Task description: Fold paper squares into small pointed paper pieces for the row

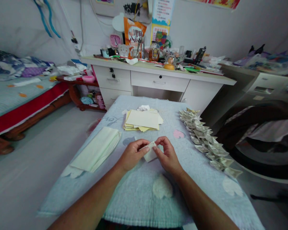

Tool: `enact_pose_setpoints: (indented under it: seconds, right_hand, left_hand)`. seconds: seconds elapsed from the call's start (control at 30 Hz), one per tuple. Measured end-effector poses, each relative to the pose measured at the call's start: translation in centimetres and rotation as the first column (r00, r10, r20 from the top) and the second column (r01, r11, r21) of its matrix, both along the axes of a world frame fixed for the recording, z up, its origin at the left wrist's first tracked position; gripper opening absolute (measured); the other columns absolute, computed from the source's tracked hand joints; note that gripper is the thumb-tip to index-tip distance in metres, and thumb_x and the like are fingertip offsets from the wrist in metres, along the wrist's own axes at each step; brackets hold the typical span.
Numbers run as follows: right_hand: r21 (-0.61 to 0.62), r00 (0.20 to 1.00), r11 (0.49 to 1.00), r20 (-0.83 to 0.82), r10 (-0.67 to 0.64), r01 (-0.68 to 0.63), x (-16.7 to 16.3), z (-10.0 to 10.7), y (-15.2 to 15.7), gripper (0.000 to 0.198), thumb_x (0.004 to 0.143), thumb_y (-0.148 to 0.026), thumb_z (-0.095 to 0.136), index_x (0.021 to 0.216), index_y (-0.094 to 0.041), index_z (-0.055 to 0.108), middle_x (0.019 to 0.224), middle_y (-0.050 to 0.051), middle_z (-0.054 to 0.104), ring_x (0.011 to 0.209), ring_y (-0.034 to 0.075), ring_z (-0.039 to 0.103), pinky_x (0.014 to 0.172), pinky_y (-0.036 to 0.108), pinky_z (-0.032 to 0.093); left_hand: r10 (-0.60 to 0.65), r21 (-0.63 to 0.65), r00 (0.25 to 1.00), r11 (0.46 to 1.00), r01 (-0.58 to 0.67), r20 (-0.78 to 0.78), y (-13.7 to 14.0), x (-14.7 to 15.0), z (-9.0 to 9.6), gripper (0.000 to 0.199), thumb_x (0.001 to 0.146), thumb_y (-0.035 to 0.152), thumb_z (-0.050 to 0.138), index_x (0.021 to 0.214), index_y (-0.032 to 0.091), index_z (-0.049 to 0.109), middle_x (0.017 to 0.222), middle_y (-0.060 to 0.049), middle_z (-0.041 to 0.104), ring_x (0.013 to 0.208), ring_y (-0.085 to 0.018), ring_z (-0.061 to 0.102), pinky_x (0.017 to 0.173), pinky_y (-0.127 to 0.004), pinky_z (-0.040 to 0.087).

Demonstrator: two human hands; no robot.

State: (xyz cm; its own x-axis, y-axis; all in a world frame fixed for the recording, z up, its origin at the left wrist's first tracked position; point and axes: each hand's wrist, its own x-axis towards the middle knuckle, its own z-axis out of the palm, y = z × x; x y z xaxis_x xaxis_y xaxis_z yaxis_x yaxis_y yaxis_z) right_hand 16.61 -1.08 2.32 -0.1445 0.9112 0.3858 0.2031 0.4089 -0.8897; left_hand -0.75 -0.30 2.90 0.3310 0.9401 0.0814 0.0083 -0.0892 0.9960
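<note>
Between my hands is a small folded piece of pale paper, held just above the cloth. My left hand pinches its left side, thumb on top. On its right edge my right hand closes with thumb and fingertips; part of the paper is hidden behind the fingers. Beyond the hands lies a stack of cream and yellow paper sheets. Off to the left rests a long pile of pale green-white folded sheets. On the right side stand rows of pointed folded paper pieces.
A blue patterned cloth covers the table. Crumpled white tissue sits behind the stack. Further back is a white desk crowded with jars and packets. A bed stands at left, a washing machine at right.
</note>
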Motion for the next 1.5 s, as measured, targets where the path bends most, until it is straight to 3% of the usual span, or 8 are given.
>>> enact_pose_setpoints:
  seconds: [0.13, 0.37, 0.57, 0.7, 0.93, 1.27, 1.4, 1.5]
  right_hand:
    - [-0.014, 0.999, 1.000, 0.043, -0.025, 0.026, 0.1, -0.3, 0.0, 0.008, 0.087, -0.028, 0.053, 0.091, -0.021, 0.049, 0.088, 0.002, 0.055, 0.085, 0.017, 0.053, 0.076, 0.030, 0.044]
    - [0.168, 0.943, 0.984, 0.313, -0.114, 0.064, -0.2, -0.1, -0.1, 0.025, 0.078, -0.031, 0.066, 0.094, -0.021, 0.051, 0.094, 0.004, 0.054, 0.091, 0.021, 0.049, 0.083, 0.035, 0.040]
    - [0.172, 0.943, 0.981, 0.302, -0.137, 0.088, -0.2, -0.1, 0.1, 0.004, 0.081, -0.019, 0.056, 0.082, -0.020, 0.052, 0.087, 0.003, 0.053, 0.088, 0.020, 0.049, 0.080, 0.034, 0.039]
    - [0.124, 0.962, 0.990, 0.256, -0.094, 0.064, -0.3, -0.2, 0.1, 0.005, 0.082, -0.018, 0.054, 0.078, -0.020, 0.053, 0.087, 0.003, 0.052, 0.089, 0.019, 0.050, 0.082, 0.033, 0.039]
    - [0.106, 0.957, 0.994, 0.288, -0.021, -0.011, -0.5, -0.4, 0.0, 0.004, 0.084, -0.017, 0.054, 0.084, -0.020, 0.057, 0.090, 0.003, 0.051, 0.090, 0.018, 0.048, 0.082, 0.032, 0.038]
    - [0.129, 0.949, 0.991, 0.315, -0.013, -0.030, -0.4, -0.4, 0.1, 0.006, 0.081, -0.014, 0.054, 0.082, -0.019, 0.056, 0.091, 0.003, 0.050, 0.091, 0.019, 0.047, 0.082, 0.033, 0.038]
    - [0.124, 0.934, 0.991, 0.357, 0.007, -0.055, -0.4, -0.4, 0.0, 0.006, 0.080, -0.015, 0.054, 0.084, -0.019, 0.058, 0.091, 0.004, 0.051, 0.091, 0.020, 0.047, 0.083, 0.034, 0.037]
    - [0.118, 0.931, 0.990, 0.363, 0.026, -0.073, -0.5, -0.3, 0.0, 0.005, 0.080, -0.017, 0.055, 0.084, -0.019, 0.058, 0.092, 0.004, 0.051, 0.092, 0.020, 0.047, 0.083, 0.034, 0.037]
  left_hand:
    - [-0.021, -0.082, 0.995, 0.996, 0.029, 0.095, -0.1, 0.2, 0.1, 0.029, 0.078, 0.032, 0.066, 0.102, 0.015, 0.065, 0.089, -0.005, 0.067, 0.078, -0.016, 0.060, 0.072, -0.026, 0.045]
    - [0.041, -0.110, 0.994, 0.993, -0.029, 0.105, 0.1, 0.2, 0.0, 0.024, 0.077, 0.025, 0.065, 0.099, 0.014, 0.064, 0.087, -0.005, 0.067, 0.079, -0.016, 0.061, 0.073, -0.026, 0.046]
    - [0.039, -0.091, 0.997, 0.995, -0.033, 0.065, 0.2, 0.3, -0.3, 0.022, 0.074, 0.018, 0.061, 0.096, 0.015, 0.060, 0.085, -0.003, 0.067, 0.077, -0.015, 0.062, 0.071, -0.025, 0.046]
    - [0.057, -0.042, 0.998, 0.997, -0.057, -0.013, 0.2, 0.4, -0.8, 0.029, 0.073, 0.014, 0.056, 0.102, 0.017, 0.058, 0.082, -0.002, 0.066, 0.074, -0.015, 0.061, 0.066, -0.023, 0.044]
    - [0.135, 0.064, 0.982, 0.990, -0.128, -0.129, 0.4, 0.3, -1.2, 0.021, 0.076, 0.024, 0.061, 0.095, 0.015, 0.062, 0.084, -0.001, 0.065, 0.078, -0.015, 0.060, 0.071, -0.024, 0.045]
    - [0.043, -0.008, 0.993, 0.999, -0.044, -0.108, 0.5, 0.1, -1.6, 0.023, 0.075, 0.017, 0.058, 0.098, 0.016, 0.059, 0.083, -0.003, 0.068, 0.073, -0.015, 0.062, 0.063, -0.023, 0.045]
    - [0.017, 0.029, 0.994, 0.999, -0.014, -0.107, 0.4, 0.3, -1.5, 0.028, 0.071, 0.009, 0.054, 0.098, 0.017, 0.057, 0.085, -0.002, 0.067, 0.078, -0.015, 0.063, 0.067, -0.023, 0.046]
    - [0.013, 0.059, 0.991, 0.998, -0.005, -0.130, 0.3, 0.4, -1.2, 0.024, 0.075, 0.012, 0.054, 0.097, 0.017, 0.058, 0.088, -0.002, 0.067, 0.080, -0.014, 0.062, 0.070, -0.023, 0.045]
